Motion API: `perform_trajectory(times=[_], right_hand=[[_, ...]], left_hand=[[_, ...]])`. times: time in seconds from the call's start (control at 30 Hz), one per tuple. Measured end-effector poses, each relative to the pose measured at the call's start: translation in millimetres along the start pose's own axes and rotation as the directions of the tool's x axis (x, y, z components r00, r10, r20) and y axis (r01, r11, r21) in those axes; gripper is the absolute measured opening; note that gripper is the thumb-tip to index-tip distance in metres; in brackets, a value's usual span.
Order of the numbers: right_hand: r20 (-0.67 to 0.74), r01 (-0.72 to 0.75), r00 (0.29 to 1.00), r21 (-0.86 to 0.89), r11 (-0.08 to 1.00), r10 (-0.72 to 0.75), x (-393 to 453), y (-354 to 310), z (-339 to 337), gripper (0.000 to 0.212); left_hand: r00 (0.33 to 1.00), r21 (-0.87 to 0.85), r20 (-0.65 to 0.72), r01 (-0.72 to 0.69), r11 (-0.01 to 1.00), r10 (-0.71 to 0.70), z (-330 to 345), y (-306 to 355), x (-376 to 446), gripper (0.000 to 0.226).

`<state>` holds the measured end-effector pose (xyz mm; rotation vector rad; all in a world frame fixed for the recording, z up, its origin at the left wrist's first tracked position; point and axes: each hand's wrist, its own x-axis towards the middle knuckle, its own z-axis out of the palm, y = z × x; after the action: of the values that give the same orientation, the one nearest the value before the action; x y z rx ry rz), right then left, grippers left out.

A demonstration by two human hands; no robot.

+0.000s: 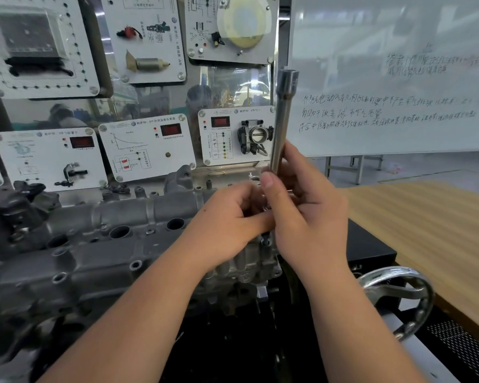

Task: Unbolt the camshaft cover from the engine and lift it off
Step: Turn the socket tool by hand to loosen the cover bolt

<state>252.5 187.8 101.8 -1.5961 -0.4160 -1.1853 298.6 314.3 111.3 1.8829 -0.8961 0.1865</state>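
The grey cast camshaft cover shows round holes; right hand grips a socket extension bar, left hand pinches its lower end.

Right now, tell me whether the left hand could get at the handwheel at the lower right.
Probably not easily. The left hand is curled at the foot of the metal tool that the right hand grips, and the right forearm lies between it and the handwheel. It would have to let go and cross over.
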Motion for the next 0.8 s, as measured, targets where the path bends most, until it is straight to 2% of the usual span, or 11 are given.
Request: perform_trajectory(times=[0.17,0.33,0.47,0.57,0.63,0.7,0.8], right_hand=[[0.065,0.041,0.997,0.009,0.999,-0.042,-2.1,1.8,2.1,0.047],[0.08,0.039,0.996,-0.005,0.999,-0.038,-0.5,1.7,1.3,0.053],[0.041,-0.003,0.999,0.017,1.0,0.003,0.8,0.6,0.3,0.059],[-0.024,-0.02,1.0,0.002,1.0,0.02,0.1,1.1,0.4,0.049],[-0.045,-0.02,0.999,-0.002,1.0,0.02,-0.7,1.7,0.3,0.045],[-0.016,-0.03,0.999,0.014,0.999,0.03,-0.9,1.3,-0.9,0.041],[0.033,-0.043,0.999,0.004,0.999,0.043,0.6,-1.4,-3.0,0.044]], left_hand=[[0.999,-0.123,0.03,0.031,0.992,-0.027,-4.1,-2.7,-2.5,0.041],[0.999,-0.119,0.042,0.022,0.993,-0.017,-3.8,-1.0,-3.8,0.02],[1.0,-0.048,0.001,0.004,0.999,-0.004,-1.4,0.5,-1.5,0.026],[1.0,-0.041,-0.003,0.002,0.999,-0.002,-0.7,-2.4,-0.2,0.016],[1.0,-0.067,0.007,0.022,0.997,-0.022,-1.6,-2.3,-1.7,0.023],[0.998,-0.108,0.042,0.043,0.993,-0.038,-4.0,-1.8,-3.4,0.033],[0.997,-0.106,0.077,0.041,0.994,-0.033,-5.8,-0.8,-4.7,0.031]])
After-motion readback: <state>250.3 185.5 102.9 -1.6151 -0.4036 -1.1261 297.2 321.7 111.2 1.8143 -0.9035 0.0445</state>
